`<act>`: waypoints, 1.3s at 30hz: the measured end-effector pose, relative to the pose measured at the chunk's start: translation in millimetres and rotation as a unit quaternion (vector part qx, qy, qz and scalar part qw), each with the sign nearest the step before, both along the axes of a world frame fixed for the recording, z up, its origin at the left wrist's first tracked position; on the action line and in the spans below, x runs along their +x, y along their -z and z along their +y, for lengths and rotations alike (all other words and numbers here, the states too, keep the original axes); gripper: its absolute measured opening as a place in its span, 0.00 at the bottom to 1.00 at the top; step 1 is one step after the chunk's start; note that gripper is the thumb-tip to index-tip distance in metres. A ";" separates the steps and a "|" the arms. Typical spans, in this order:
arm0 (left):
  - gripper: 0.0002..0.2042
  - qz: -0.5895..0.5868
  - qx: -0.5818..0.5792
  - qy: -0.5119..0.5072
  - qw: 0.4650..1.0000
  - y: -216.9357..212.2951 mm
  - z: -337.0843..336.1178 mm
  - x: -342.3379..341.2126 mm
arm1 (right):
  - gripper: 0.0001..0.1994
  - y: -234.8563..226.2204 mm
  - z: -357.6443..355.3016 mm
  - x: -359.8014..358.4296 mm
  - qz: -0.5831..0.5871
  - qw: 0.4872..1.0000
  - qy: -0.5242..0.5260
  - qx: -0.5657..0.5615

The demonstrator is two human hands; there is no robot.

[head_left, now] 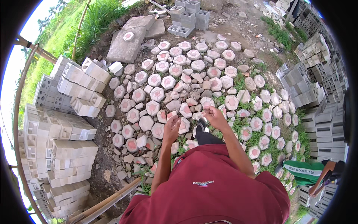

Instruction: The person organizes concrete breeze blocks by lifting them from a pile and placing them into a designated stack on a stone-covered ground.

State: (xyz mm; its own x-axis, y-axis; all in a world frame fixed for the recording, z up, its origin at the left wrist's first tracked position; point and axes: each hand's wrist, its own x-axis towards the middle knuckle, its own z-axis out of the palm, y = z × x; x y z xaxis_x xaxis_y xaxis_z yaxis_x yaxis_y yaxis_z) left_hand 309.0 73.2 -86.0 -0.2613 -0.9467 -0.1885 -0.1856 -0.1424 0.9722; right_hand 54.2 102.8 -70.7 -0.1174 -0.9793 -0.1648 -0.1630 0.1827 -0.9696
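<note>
My left hand (172,129) is raised in front of my body, its fingers loosely bent and apart, with nothing visible in it. To its right, my right hand (215,118) hovers with curled fingers and a gap by the thumb; I see nothing held there either. Both hands are above ground laid with hexagonal concrete pavers, pale with reddish centres. One such paver (157,130) lies just left of my left hand, and another (231,102) is beyond my right hand. Between my hands a dark shoe (201,125) shows on the ground.
Stacked concrete blocks (72,156) line the left side, and more blocks (298,84) stand on the right. Far ahead are grey hollow blocks (189,16) and a tilted slab (126,44). Bamboo poles (108,199) lie lower left. A person in green (304,171) is at lower right.
</note>
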 end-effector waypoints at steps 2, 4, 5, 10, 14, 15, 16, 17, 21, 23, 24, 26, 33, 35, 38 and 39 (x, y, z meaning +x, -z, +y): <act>0.16 0.027 -0.045 -0.016 0.999 -14.1 -50.4 -19.8 | 0.17 -16.4 -54.0 -15.9 0.063 0.997 -0.033 0.002; 0.15 0.055 -0.020 -0.011 0.998 -20.3 -100.3 -35.8 | 0.17 -31.5 -101.5 -29.0 0.011 0.998 -0.036 -0.043; 0.15 0.023 -0.038 -0.013 0.999 -28.6 -122.6 -45.4 | 0.17 -29.3 -123.1 -40.9 0.024 0.998 -0.051 -0.019; 0.15 0.019 -0.042 -0.042 0.998 -34.7 -220.6 -69.2 | 0.17 -33.2 -213.5 -65.9 0.026 0.999 -0.036 0.004; 0.15 0.040 -0.018 -0.070 0.997 -15.2 -295.2 -86.9 | 0.16 -18.4 -287.5 -86.5 -0.020 0.999 -0.022 0.019; 0.15 0.040 -0.005 -0.073 0.997 -10.9 -317.3 -91.5 | 0.17 -15.4 -309.4 -90.6 -0.030 0.999 -0.011 0.014; 0.15 0.043 0.006 -0.073 0.996 -10.0 -343.1 -98.8 | 0.17 -9.0 -334.3 -98.9 -0.028 1.000 -0.008 0.012; 0.15 0.045 0.009 -0.069 0.997 -9.2 -370.6 -105.9 | 0.16 -2.8 -360.3 -107.8 -0.027 1.000 0.004 0.001; 0.16 0.016 -0.036 -0.037 0.999 2.8 -504.0 -117.1 | 0.15 -13.3 -481.7 -124.1 -0.041 0.999 0.016 -0.003; 0.15 0.003 -0.054 -0.007 0.998 -4.8 -576.7 -130.8 | 0.15 -17.5 -541.0 -136.5 -0.016 0.999 0.031 0.009; 0.15 -0.006 -0.069 0.003 0.998 -10.1 -612.5 -132.3 | 0.15 -24.0 -571.7 -133.0 -0.022 0.998 0.047 0.021; 0.14 0.043 -0.082 0.013 0.996 -69.1 -696.2 -149.8 | 0.16 -47.4 -647.0 -136.9 -0.048 0.998 0.032 0.015; 0.15 0.010 -0.077 -0.013 0.997 -74.5 -835.3 -129.8 | 0.16 -52.5 -777.6 -127.3 -0.110 0.990 0.064 0.054; 0.15 -0.002 -0.043 -0.015 0.999 -66.0 -858.7 -128.7 | 0.16 -37.4 -810.4 -138.8 -0.086 0.992 0.057 0.069; 0.16 0.070 0.079 -0.031 0.994 -58.0 -889.2 -132.2 | 0.15 -21.4 -865.8 -158.8 -0.036 0.995 0.034 0.086; 0.15 0.121 0.123 -0.045 0.984 -58.3 -903.9 -133.5 | 0.15 -16.8 -885.7 -164.4 -0.037 0.995 0.030 0.086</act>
State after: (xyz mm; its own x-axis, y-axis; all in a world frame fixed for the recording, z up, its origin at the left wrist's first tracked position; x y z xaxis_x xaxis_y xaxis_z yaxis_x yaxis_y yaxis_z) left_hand 175.4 -830.8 -27.7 -0.2447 -0.9011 -0.3578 0.0713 -0.3848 0.9202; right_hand -110.2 -782.9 -54.0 -0.1563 -0.9276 -0.3394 -0.0751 0.3538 -0.9323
